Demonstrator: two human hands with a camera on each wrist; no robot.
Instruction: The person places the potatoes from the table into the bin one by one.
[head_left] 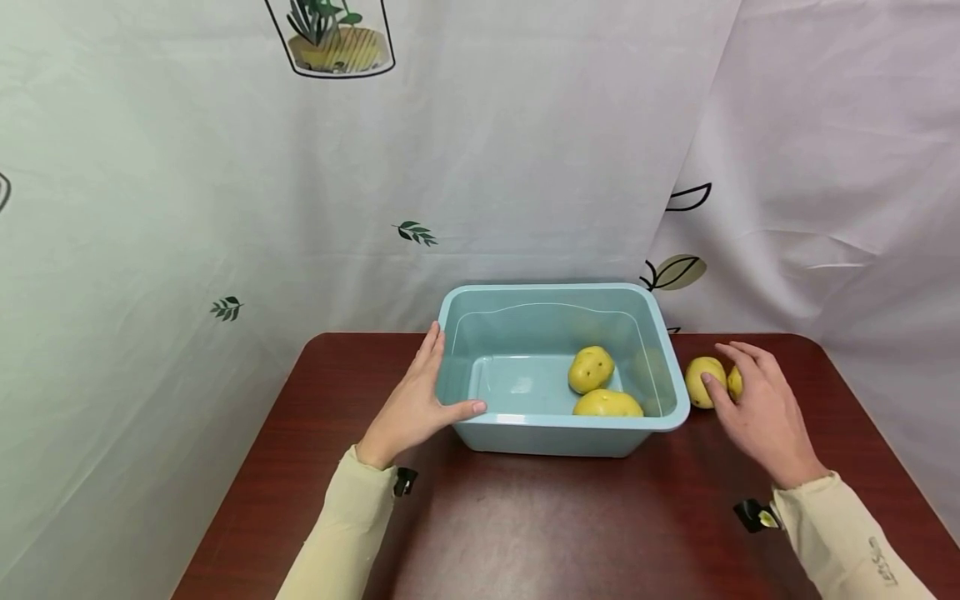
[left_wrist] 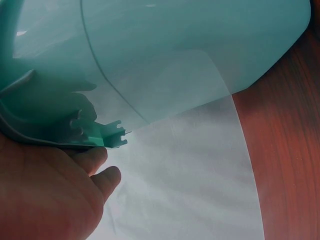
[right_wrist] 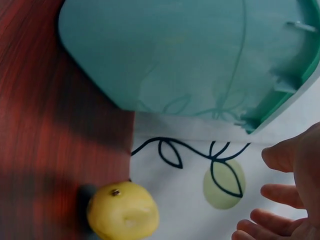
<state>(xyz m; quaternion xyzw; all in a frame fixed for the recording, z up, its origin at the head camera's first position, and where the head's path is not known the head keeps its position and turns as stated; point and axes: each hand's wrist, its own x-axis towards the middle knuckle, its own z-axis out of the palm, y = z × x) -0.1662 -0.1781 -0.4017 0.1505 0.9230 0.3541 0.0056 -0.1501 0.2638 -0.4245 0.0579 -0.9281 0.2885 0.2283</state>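
A light-blue plastic tub [head_left: 540,437] stands on the table, with two yellow potatoes [head_left: 591,369] inside it toward the right. My left hand [head_left: 412,404] rests at the tub's left front corner, fingers straight along the side and thumb over the rim; the left wrist view shows its fingers at the rim's underside. To the right of the tub, my right hand [head_left: 765,412] hovers with spread, slightly bent fingers by a yellow potato [head_left: 703,382]. Another yellow piece [head_left: 735,383] lies partly hidden behind that hand. In the right wrist view, the fingers are apart from the potato [right_wrist: 123,212].
The dark red-brown wooden table [head_left: 570,525] has rounded back corners. A pale cloth [head_left: 525,167] with printed leaves and a plant pot hangs right behind it. The tub's back rim stands close to this cloth.
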